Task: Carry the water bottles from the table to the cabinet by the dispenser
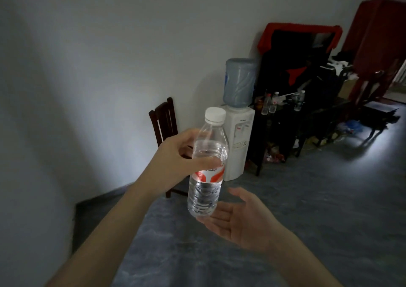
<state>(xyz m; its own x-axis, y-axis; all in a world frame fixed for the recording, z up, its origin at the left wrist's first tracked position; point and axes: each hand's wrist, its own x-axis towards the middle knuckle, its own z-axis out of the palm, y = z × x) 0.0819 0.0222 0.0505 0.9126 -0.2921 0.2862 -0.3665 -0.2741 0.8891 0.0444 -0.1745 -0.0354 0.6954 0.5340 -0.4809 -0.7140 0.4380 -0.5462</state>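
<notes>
Two bare forearms come up from the bottom edge, and there is no sleeve on either one, no cuff anywhere along them. The left hand (173, 165) carries no ring, no glove, and its wrist has no watch or band. The right hand (239, 223) is just as plain: bare fingers, bare wrist. The nails that show look short and unpainted. Slim forearms, smooth all along.

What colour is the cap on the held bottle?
White, on the clear plastic water bottle; head view.
</notes>
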